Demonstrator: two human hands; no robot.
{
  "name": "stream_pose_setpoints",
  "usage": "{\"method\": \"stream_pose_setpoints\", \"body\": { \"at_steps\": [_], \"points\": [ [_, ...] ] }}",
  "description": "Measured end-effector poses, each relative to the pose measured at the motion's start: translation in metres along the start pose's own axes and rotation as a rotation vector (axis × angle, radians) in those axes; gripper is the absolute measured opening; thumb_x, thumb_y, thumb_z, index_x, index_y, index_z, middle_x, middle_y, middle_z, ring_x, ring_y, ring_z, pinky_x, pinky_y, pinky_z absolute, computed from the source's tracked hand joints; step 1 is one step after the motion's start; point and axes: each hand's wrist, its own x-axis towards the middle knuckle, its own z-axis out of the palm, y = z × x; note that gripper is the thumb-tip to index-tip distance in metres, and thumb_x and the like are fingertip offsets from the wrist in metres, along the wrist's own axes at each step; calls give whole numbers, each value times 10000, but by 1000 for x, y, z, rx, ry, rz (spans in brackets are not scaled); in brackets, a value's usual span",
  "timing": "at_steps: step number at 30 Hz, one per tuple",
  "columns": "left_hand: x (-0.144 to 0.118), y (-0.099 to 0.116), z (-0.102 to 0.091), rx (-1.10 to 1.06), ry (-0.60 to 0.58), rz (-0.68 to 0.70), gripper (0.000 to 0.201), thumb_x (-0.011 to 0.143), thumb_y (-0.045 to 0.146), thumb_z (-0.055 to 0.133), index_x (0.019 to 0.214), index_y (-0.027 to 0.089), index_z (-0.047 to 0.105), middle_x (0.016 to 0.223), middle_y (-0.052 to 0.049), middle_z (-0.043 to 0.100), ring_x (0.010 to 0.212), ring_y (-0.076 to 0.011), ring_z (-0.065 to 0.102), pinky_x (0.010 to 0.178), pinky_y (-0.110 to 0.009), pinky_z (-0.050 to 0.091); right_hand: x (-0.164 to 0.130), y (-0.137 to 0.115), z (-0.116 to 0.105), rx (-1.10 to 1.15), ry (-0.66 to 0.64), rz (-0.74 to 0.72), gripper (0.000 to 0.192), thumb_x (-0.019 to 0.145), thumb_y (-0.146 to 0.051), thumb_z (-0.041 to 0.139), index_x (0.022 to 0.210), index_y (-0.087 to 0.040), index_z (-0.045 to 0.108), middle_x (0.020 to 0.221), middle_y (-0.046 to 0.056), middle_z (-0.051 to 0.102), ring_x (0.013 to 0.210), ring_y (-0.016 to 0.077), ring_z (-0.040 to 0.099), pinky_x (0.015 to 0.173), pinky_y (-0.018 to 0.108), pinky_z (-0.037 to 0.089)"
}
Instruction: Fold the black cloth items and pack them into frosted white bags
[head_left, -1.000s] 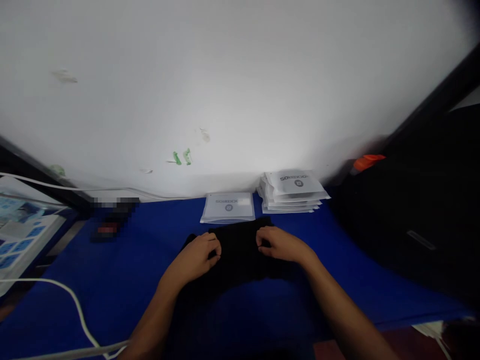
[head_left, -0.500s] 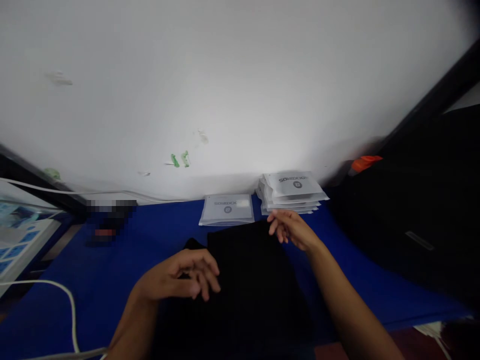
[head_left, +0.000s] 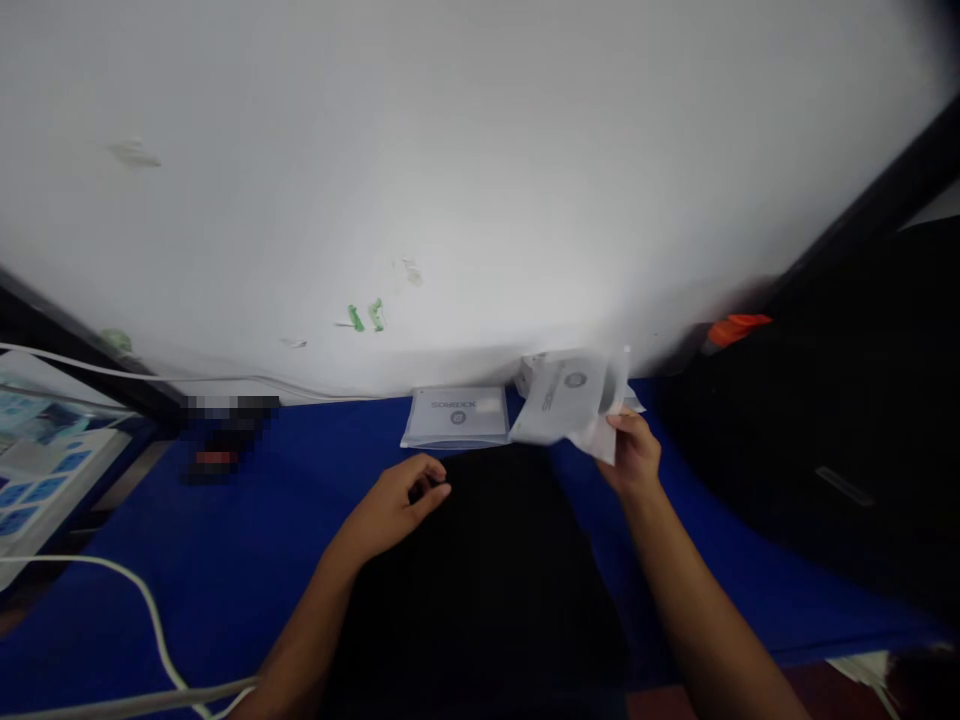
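Black folded cloth (head_left: 487, 560) on a deep blue table cover (head_left: 225, 560); frosted white bags (head_left: 570, 405) with grey round logos and dark lettering; white wall (head_left: 480, 180) with small green smears; white cable (head_left: 150, 620); orange tab (head_left: 731, 328) at right

Dim, soft picture with wide-angle bending at edges; the raised packet (head_left: 570, 405) motion-blurred.

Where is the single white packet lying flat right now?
The flat white packet lies on the blue table against the wall, just beyond the black garment.
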Motion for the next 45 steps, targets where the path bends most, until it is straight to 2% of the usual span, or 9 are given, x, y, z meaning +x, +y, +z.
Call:
{"method": "stream_pose_setpoints", "body": {
  "at_steps": [5,8,12,17,21,27,34,40,45],
  "points": [
    [4,-1,1,-330,350,-28,372,924,529,520,1094,207,600,1079,-61,695,936,-206,659,889,-349,494,-29,-4,9,15,-579,334,214,574,-428,585,594,-215,603,558,20,596,494,173,515,489,295,410],
    [2,3,3,-559,215,-11,490,913,613,487,1092,175,614,1027,-86,707,893,-220,666,815,-347,519,-45,9,24,52,-863,482,209,536,-386,621,554,-179,642,483,-1,562,403,127,444,408,244,336],
    [-2,6,7,-593,-25,-87,409,859,556,626,821,149,628,706,-3,630,628,-128,571,608,-239,447,-52,20,37,115,-1101,552,246,575,-382,655,600,-137,657,483,-27,542,387,85,397,376,206,275],
    [-1,10,19,-679,-39,-229,431,754,562,713,725,157,570,595,36,554,490,-87,457,485,-200,344,-52,18,50,12,-1090,397,361,762,-447,699,619,-154,544,509,-53,511,425,65,434,420,176,336],
    [0,19,37,-552,-109,-163,388,681,449,789,621,147,552,562,49,502,501,-75,414,486,-188,313,-64,23,69,-133,-973,302,369,879,-532,604,780,-183,534,565,-51,566,426,87,501,401,180,384],
    [-1,20,45,-484,-182,-63,292,778,406,688,683,148,587,631,30,537,556,-92,438,504,-187,337,-72,23,74,-383,-922,59,367,931,-500,561,747,-184,528,545,-75,489,414,58,468,392,153,333],
    [-2,10,13,-360,-12,-41,321,840,444,611,696,159,585,608,23,544,529,-100,463,492,-190,361,-71,19,73,-359,-1004,178,364,918,-510,574,755,-190,516,521,-78,526,398,65,514,366,138,370],
    [-4,-22,-27,-375,327,-163,393,774,539,669,700,162,591,532,38,510,444,-87,426,412,-175,317,-62,7,59,-432,-1206,258,303,893,-439,623,751,-186,536,498,-85,524,405,71,532,375,140,411],
    [-5,-28,-33,-441,418,-239,418,734,565,701,712,166,581,506,44,513,406,-83,416,389,-175,307,-56,3,51,-419,-1303,269,275,920,-394,598,762,-171,562,453,-91,524,387,55,508,412,135,402]
  ]
}}
